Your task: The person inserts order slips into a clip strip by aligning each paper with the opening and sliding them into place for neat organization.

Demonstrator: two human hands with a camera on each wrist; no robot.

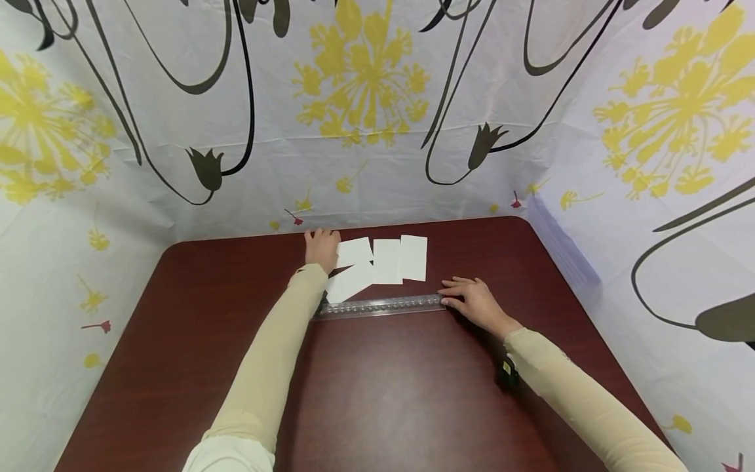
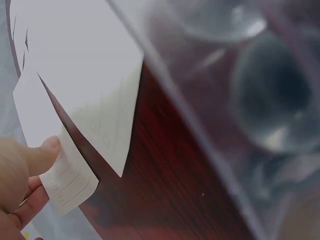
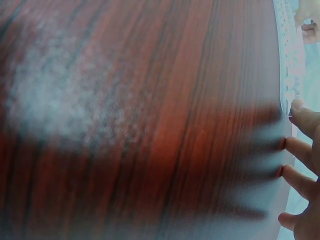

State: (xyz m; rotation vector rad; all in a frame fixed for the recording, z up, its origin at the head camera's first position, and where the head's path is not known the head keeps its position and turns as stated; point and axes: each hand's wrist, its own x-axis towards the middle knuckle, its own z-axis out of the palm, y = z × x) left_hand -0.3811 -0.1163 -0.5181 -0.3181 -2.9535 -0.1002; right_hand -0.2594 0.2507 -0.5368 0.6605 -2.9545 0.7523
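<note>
Near the upper centre of the frame, your left hand (image 1: 322,250) pinches a white card (image 1: 355,252) between thumb and fingers; three other cards (image 1: 387,261) lie beside it. Your right hand (image 1: 476,304) spreads its fingers at the right end of the clear strip (image 1: 383,306) below; grip cannot be told. Step in hand appears to be card placement; next move likely calls for squaring this card

Between the sleeves (image 1: 265,354), tabletop (image 1: 377,387) lies free until the transparent strip (image 1: 383,306) blocks passage.
</note>
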